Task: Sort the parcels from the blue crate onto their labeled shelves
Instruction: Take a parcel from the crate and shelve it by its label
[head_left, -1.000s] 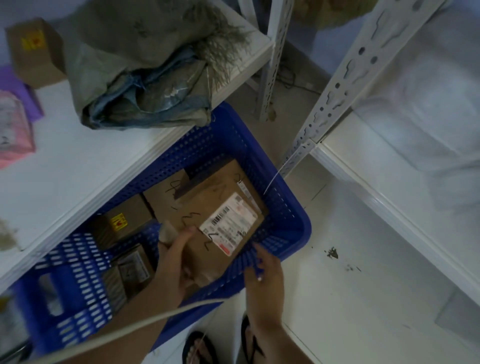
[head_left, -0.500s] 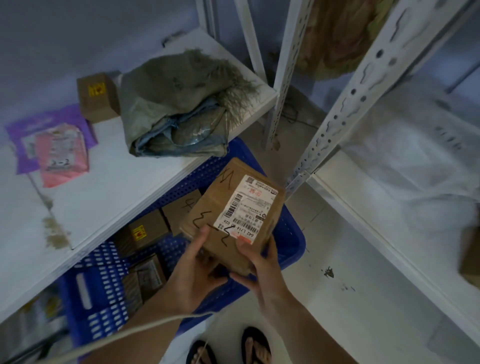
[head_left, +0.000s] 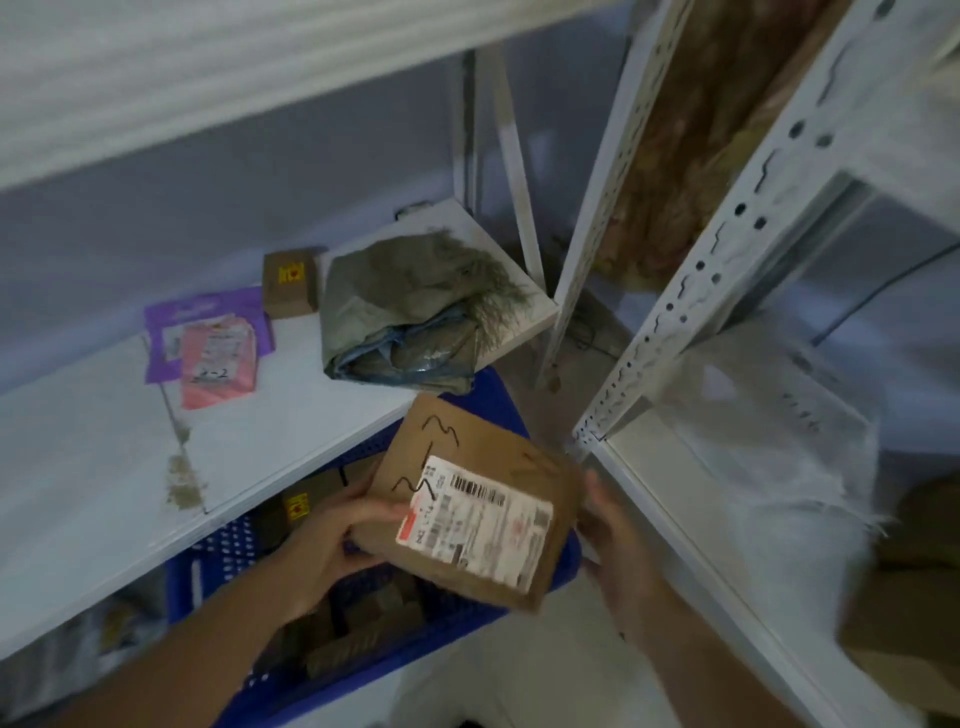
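Note:
A brown cardboard parcel (head_left: 467, 467) with a white shipping label and black scribbles is lifted above the blue crate (head_left: 223, 566). My left hand (head_left: 332, 540) grips its left edge, thumb on top. My right hand (head_left: 613, 540) holds its right edge from behind. The crate sits on the floor under the left white shelf (head_left: 104, 467) and still holds several brown boxes, one with a yellow sticker (head_left: 298, 506). The picture is blurred by motion.
On the left shelf lie a pink bag (head_left: 218, 364) over a purple one (head_left: 208, 317), a small brown box (head_left: 290, 283) and a grey-green sack (head_left: 410, 312). A second white rack (head_left: 691, 530) stands to the right with white fluffy material (head_left: 789, 441) and a brown box (head_left: 909, 597).
The parcel came out of the crate and rose in both hands, turning so its label faces up. My view has tilted upward toward the shelves.

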